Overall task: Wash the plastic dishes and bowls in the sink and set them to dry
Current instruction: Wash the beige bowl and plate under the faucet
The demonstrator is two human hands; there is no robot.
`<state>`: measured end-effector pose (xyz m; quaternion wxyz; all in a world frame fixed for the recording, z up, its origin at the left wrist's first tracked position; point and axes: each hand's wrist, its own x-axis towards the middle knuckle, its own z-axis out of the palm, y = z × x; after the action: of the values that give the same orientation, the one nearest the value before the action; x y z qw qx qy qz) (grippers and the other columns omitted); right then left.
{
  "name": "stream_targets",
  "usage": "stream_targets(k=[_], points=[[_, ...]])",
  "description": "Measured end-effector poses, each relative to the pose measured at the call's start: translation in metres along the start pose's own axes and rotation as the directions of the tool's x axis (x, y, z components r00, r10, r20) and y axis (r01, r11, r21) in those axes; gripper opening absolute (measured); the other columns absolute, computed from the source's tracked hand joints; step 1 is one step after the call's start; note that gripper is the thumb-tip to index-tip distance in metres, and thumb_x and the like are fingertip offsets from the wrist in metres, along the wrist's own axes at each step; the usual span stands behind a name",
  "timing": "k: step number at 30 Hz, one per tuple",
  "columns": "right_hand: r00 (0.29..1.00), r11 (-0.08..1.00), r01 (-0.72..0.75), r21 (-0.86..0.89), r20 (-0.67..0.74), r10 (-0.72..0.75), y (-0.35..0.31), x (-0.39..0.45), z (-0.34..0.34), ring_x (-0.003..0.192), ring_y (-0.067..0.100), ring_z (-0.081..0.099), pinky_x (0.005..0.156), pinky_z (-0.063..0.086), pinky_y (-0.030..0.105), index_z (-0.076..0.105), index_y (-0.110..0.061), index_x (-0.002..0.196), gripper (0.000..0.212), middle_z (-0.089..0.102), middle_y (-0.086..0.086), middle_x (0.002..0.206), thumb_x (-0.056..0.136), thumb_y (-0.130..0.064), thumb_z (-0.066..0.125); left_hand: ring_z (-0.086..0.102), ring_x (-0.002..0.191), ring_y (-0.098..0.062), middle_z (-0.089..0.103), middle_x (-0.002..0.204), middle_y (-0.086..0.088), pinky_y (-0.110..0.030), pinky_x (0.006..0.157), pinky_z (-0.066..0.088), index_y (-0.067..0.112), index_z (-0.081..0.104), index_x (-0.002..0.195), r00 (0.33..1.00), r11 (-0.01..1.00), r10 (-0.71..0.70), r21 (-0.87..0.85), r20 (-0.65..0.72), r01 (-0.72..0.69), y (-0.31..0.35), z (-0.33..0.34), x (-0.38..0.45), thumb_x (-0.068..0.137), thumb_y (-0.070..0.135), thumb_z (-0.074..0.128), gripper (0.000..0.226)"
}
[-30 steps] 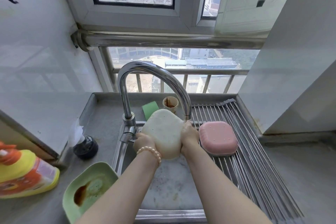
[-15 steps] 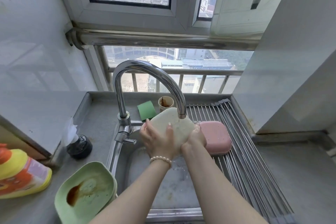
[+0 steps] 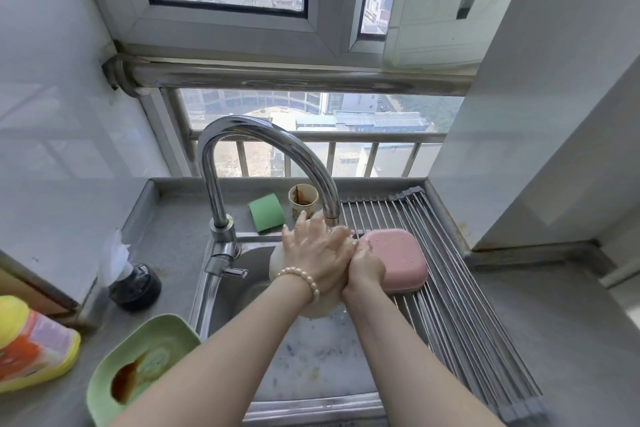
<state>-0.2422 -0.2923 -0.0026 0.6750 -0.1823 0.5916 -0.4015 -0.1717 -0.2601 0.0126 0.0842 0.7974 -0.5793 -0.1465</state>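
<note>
Spread flat, the left hand (image 3: 317,253) is pressing its straight fingers across the white dish (image 3: 277,262), while the right hand (image 3: 365,265) is gripping the dish's right edge, though its fingers are mostly hidden. Both are holding the dish tilted over the sink (image 3: 322,371), under the faucet (image 3: 273,135) spout. Just right, the pink dish (image 3: 394,258) is sitting overturned on the drying rack (image 3: 460,333), nearer the right hand. A soiled green dish (image 3: 138,360) is waiting near left.

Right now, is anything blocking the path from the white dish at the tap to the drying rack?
Partly. The pink dish lies upside down on the drying rack right beside the white dish held in both hands. The rack's bars nearer the camera and farther right look free.
</note>
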Motion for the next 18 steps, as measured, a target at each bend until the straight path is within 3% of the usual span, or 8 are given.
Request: stream_targets(k=[2,4,7,9,12,15,16,18], points=[[0.999,0.998,0.054,-0.045,0.013,-0.053,0.013,0.008,0.003,0.106,0.029,0.061,0.097,0.048,0.04,0.062,0.002,0.103,0.033,0.064,0.015,0.113,0.101,-0.026,0.045,0.027,0.131,-0.031,0.037,0.139,-0.008,-0.053,0.106,0.023,0.037,0.051,0.121,0.989,0.99,-0.142,0.006,0.051,0.142,0.002,-0.004,0.007,0.088,0.062,0.032,0.046],[0.995,0.979,0.095,-0.183,0.037,-0.09,0.02,0.007,0.004,0.094,0.027,0.064,0.09,0.052,0.042,0.063,-0.006,0.084,0.035,0.069,0.015,0.097,0.101,-0.03,0.044,0.033,0.123,-0.031,0.043,0.132,-0.008,-0.049,0.101,0.031,0.03,0.056,0.116,0.966,0.973,-0.227,-0.015,0.127,0.231,-0.001,-0.008,0.013,0.082,0.063,0.037,0.051],[0.986,0.957,0.131,-0.259,0.133,-0.099,0.02,0.006,0.002,0.082,0.022,0.064,0.079,0.053,0.036,0.064,-0.009,0.081,0.032,0.068,0.011,0.087,0.1,-0.027,0.045,0.041,0.122,-0.031,0.051,0.129,-0.008,-0.044,0.101,0.037,0.028,0.06,0.11,0.948,0.949,-0.271,-0.117,0.168,0.292,-0.017,-0.014,0.019,0.08,0.065,0.043,0.051],[0.979,0.929,0.171,-0.327,0.165,-0.122,0.019,0.006,0.004,0.085,0.025,0.063,0.08,0.05,0.038,0.064,-0.013,0.078,0.029,0.067,0.009,0.086,0.097,-0.027,0.049,0.055,0.109,-0.028,0.061,0.116,-0.006,-0.035,0.088,0.044,0.022,0.063,0.104,0.942,0.933,-0.278,-0.179,0.188,0.311,-0.029,-0.015,0.025,0.083,0.065,0.046,0.051],[0.97,0.854,0.214,-0.475,0.209,-0.126,0.017,0.008,0.009,0.09,0.027,0.063,0.08,0.05,0.038,0.064,-0.014,0.073,0.026,0.068,0.009,0.089,0.092,-0.028,0.052,0.062,0.087,-0.024,0.066,0.09,-0.005,-0.028,0.069,0.044,0.015,0.068,0.089,0.909,0.824,-0.355,-0.386,0.217,0.414,-0.043,-0.017,0.028,0.086,0.053,0.056,0.04],[0.956,0.705,0.289,-0.648,0.23,-0.18,0.004,0.007,0.011,0.073,0.019,0.054,0.061,0.042,0.018,0.051,-0.019,0.062,0.034,0.054,-0.002,0.067,0.096,-0.027,0.049,0.056,0.085,-0.024,0.067,0.098,-0.015,-0.029,0.074,0.043,0.003,0.07,0.1,0.884,0.724,-0.405,-0.509,0.235,0.467,-0.054,-0.012,0.03,0.09,0.034,0.058,0.034],[0.953,0.649,0.303,-0.698,0.229,-0.199,-0.003,0.005,0.012,0.071,0.018,0.05,0.061,0.041,0.018,0.045,-0.022,0.061,0.036,0.048,-0.005,0.065,0.097,-0.028,0.048,0.053,0.084,-0.023,0.065,0.095,-0.016,-0.028,0.074,0.041,0.001,0.069,0.099,0.879,0.69,-0.412,-0.548,0.24,0.473,-0.056,-0.011,0.03,0.092,0.031,0.057,0.033],[0.935,0.558,0.353,-0.751,0.274,-0.223,-0.01,0.006,0.014,0.073,0.019,0.047,0.068,0.04,0.024,0.041,-0.024,0.06,0.038,0.043,-0.006,0.063,0.097,-0.027,0.047,0.052,0.083,-0.023,0.061,0.08,-0.011,-0.026,0.072,0.038,0.004,0.067,0.079,0.863,0.594,-0.459,-0.648,0.213,0.476,-0.06,-0.009,0.026,0.093,0.03,0.058,0.031]])
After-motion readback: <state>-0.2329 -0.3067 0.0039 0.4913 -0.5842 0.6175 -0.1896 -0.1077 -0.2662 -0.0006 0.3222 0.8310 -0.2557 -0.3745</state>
